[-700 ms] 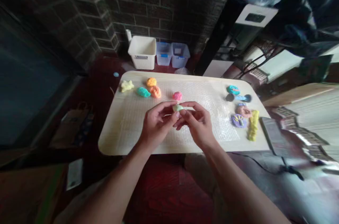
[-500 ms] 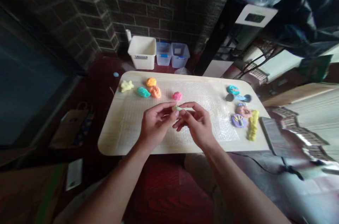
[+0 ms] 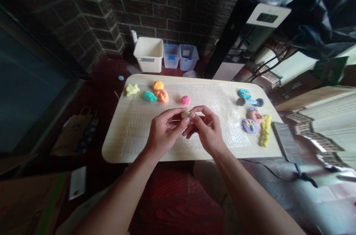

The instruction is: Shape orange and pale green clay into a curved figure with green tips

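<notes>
Both my left hand (image 3: 166, 126) and my right hand (image 3: 205, 127) pinch a small pale green piece of modelling clay (image 3: 185, 114) between thumbs and forefingers, above the middle of the table. The fingers hide part of it. Just beyond my fingertips a pink clay ball (image 3: 185, 100) rests on the bubble wrap (image 3: 211, 98). To its left are an orange clay lump (image 3: 162, 96), a yellow-orange lump (image 3: 158, 85), a teal piece (image 3: 150, 96) and a pale yellow star shape (image 3: 132, 89).
At the table's (image 3: 114, 146) right lie a purple clay disc (image 3: 250, 126), a pinkish-brown piece (image 3: 255, 116), a yellow strip (image 3: 265, 131), a grey-and-blue dumbbell shape (image 3: 250, 102) and a teal round (image 3: 244, 93). Behind stand a white bin (image 3: 150, 62) and two clear boxes (image 3: 189, 60).
My fingers have shifted slightly around the pale green clay, and it shows a little differently between them. The clay pieces on the table have stayed put.
</notes>
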Demonstrator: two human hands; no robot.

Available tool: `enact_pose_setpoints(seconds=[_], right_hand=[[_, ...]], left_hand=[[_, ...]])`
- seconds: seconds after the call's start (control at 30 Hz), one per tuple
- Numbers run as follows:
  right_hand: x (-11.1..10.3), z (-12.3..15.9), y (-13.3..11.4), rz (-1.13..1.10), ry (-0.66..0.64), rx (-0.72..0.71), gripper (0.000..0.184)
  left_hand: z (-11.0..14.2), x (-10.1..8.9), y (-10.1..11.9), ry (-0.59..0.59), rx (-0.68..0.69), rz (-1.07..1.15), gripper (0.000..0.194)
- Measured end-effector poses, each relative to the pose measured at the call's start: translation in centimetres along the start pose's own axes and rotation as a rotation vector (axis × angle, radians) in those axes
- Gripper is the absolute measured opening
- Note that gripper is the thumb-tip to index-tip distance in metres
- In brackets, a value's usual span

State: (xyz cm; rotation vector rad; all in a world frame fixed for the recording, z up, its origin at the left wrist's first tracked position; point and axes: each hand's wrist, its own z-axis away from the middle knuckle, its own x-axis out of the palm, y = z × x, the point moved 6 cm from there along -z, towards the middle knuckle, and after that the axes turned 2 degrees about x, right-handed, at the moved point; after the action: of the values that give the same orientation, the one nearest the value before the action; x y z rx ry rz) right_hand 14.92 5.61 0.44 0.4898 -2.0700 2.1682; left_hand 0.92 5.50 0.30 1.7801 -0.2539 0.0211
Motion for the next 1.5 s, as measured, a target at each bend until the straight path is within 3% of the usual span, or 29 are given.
enact_pose_setpoints(seconds=[0.2,0.47,0.67,0.83,1.0,1.2,1.37,1.5], right_hand=[[-0.5,-0.2,0.0,-0.025,0.039,-0.015,0.024],[-0.6,0.1,-1.1,0.37,0.054,-0.171,0.03],[-0.5,-0.3,-1.0,0.237,0.044,-0.145,0.022],[-0.6,-0.1,-1.1,0.223,0.013,-0.169,0.028],[-0.4,0.0,-1.2,0.235,-0.019,-0.17,0.019],[-0.3,0.1,-1.1,0.271,-0.04,-0.147,0.029],[-0.3,0.0,-1.3,0.22,-0.012,-0.158,0.018],[-0.1,-0.1,-1.3,0.189,-0.031,-0.151,0.02]], left_hand=[[-0.1,0.3,0.2,-0.022,0.081,-0.092,0.035],[-0.4,-0.3,-0.3,-0.004,0.069,-0.148,0.03],[-0.4,-0.6,0.0,0.002,0.111,-0.205,0.03],[-0.6,-0.7,0.6,-0.01,0.15,-0.252,0.024],[-0.4,-0.4,0.5,-0.052,0.099,-0.222,0.025],[-0.3,0.0,0.4,-0.083,0.064,-0.187,0.021],[-0.6,0.0,-0.2,-0.032,-0.045,0.033,0.03],[-0.8,-0.1,-0.4,-0.045,-0.12,0.101,0.033]])
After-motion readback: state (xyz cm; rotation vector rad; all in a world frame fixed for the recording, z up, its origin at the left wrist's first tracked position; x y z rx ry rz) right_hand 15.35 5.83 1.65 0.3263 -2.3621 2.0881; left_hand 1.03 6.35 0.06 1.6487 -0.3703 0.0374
